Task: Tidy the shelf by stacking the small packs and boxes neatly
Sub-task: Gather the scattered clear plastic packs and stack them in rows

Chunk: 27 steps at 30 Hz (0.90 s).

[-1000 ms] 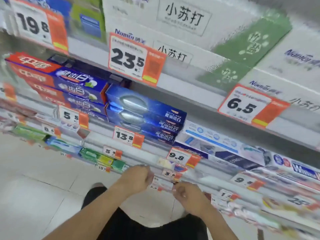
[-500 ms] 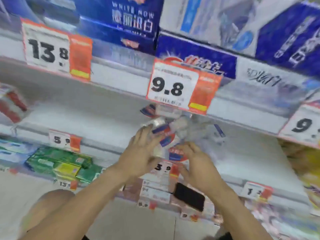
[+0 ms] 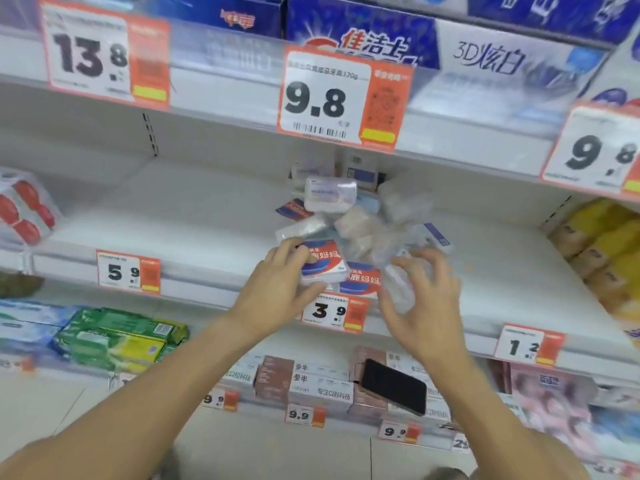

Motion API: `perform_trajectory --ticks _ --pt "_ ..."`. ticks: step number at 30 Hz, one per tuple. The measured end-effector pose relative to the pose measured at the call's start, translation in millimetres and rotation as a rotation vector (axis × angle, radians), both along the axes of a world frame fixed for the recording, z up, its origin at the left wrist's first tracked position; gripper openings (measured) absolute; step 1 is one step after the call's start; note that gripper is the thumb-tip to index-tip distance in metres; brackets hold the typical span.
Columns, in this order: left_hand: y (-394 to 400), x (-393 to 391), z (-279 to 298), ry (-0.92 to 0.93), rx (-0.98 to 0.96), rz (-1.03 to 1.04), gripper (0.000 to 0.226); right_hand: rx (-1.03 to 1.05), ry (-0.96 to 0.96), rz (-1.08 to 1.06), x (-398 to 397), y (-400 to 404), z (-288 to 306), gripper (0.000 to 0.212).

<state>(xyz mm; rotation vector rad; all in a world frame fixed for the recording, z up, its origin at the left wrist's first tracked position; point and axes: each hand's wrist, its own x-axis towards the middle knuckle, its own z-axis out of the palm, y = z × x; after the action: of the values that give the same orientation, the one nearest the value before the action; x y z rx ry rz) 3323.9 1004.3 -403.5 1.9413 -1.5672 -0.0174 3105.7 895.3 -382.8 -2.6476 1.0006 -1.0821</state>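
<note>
Right: pack pile [image 3: 349, 223] at shelf [image 3: 173, 216] front edge, open room leftward.

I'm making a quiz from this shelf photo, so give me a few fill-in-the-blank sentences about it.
1. The left hand grips a small pack with a red and ____ label.
2. The price tag just below the jumbled packs reads ____.
3. A black ____ lies on the boxes one shelf down.
4. The right hand has its fingers ____.

Missing words: blue; 3.9; phone; spread
</note>
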Motion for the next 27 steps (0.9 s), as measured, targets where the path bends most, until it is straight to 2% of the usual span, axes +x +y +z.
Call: perform_trajectory --ticks 2,5,10,14,18,22,24,27 --pt "-1.4 -0.9 -1.6 0.034 -0.01 0.002 0.04 0.0 0.034 -0.193 -4.1 -19.2 1.7 0.059" --pt "-8.3 -0.3 3.5 0.101 0.028 0.017 0.041 0.249 0.069 -0.169 -7.3 -39.4 -2.8 0.075" --pt "-9.9 5.8 10.9 0.159 0.11 -0.001 0.049 0.245 -0.007 -0.09 -0.8 -51.0 -15.0 0.071" --pt "-5.0 9.7 4.9 0.143 0.047 0.009 0.055 0.309 -0.104 -0.086 -1.1 -58.3 -18.6 0.074" --pt "-1.5 9.3 1.0 0.13 0.028 -0.029 0.053 0.441 -0.373 -0.16 -2.8 -50.3 -12.3 0.074" --pt "1.0 8.3 6.3 0.026 -0.051 -0.001 0.055 0.601 -0.628 0.002 3.9 -31.6 -2.4 0.068" --pt "1.9 2.5 17.8 0.084 -0.128 0.011 0.057 0.606 -0.642 0.083 10.2 -21.0 -0.9 0.065" --pt "3.7 -11.8 35.1 0.296 -0.209 -0.055 0.057 0.615 -0.659 0.185 23.8 -6.7 -3.3 0.053"
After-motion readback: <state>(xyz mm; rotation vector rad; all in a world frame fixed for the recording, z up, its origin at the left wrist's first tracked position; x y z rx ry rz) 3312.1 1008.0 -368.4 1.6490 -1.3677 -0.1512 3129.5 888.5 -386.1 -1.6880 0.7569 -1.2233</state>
